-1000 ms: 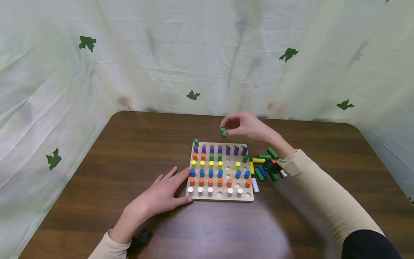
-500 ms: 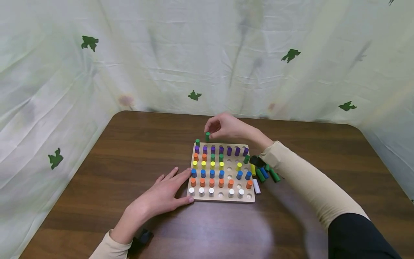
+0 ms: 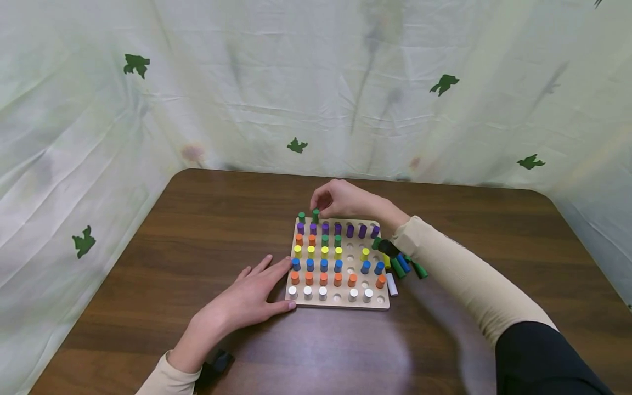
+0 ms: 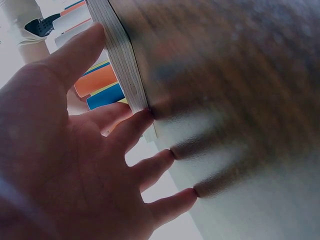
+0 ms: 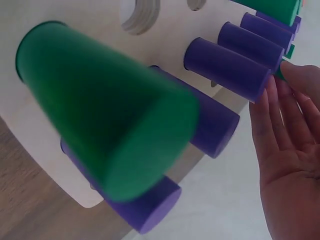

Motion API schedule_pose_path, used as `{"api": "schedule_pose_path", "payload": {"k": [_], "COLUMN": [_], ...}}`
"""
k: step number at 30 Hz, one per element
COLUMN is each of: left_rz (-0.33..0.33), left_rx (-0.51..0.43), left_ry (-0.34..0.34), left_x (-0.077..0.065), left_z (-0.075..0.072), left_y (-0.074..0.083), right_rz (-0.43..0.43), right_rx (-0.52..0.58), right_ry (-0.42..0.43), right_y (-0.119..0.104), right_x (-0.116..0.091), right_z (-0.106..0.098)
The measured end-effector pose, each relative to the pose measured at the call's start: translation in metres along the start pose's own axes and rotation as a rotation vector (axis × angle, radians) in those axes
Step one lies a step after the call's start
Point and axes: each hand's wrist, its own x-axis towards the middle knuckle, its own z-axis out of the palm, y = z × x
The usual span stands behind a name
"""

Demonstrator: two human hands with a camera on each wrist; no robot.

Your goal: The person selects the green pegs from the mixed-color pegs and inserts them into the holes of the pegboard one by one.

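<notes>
A wooden peg board (image 3: 345,304) with rows of coloured pegs lies on the table. At its far edge my right hand (image 3: 342,198) pinches a green peg (image 3: 315,215) between thumb and fingers, upright at the second hole of the back row. In the right wrist view purple pegs (image 5: 227,70) mostly hide that peg, so I cannot tell how deep it sits. Another green peg (image 3: 302,216) stands in the back left corner. My left hand (image 3: 249,299) has its fingers spread, with thumb and index finger touching the board's left side (image 4: 117,50).
Loose pegs, among them a white peg (image 3: 391,285) and a blue peg (image 3: 403,263), lie right of the board, partly hidden by the right sleeve (image 3: 459,269). Brown tabletop (image 3: 222,219) surrounds the board. A pale curtain (image 3: 237,109) hangs behind the table.
My right hand has carried the green peg left along the board's far edge, then lowered it to the back row beside the corner peg. The left hand stays put.
</notes>
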Motion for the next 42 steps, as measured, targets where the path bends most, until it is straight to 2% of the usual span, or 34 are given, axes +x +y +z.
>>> {"api": "schedule_pose_path", "payload": {"k": [11,18,22,32,42], "left_rz": [0.007,0.001,0.002,-0.002,0.01], "left_rx": [-0.004,-0.007,-0.004,0.001,0.006], "left_ry": [0.001,-0.005,-0.005,-0.004,0.012], "left_x": [0.001,0.002,0.001,0.001,-0.001], "left_z": [0.001,0.001,0.001,0.002,0.001], "left_y": [0.001,0.003,0.003,0.004,0.002], "right_rz": [0.001,0.037,0.037,-0.007,0.026], "right_rx": [-0.008,-0.053,-0.021,0.016,0.001], "right_ry": [-0.027,-0.059,-0.042,0.028,0.097], "right_y": [-0.004,-0.003,-0.003,-0.007,-0.011], "right_x": [0.001,0.001,-0.004,-0.03,-0.069], "right_z": [0.001,0.003,-0.001,-0.016,-0.028]}}
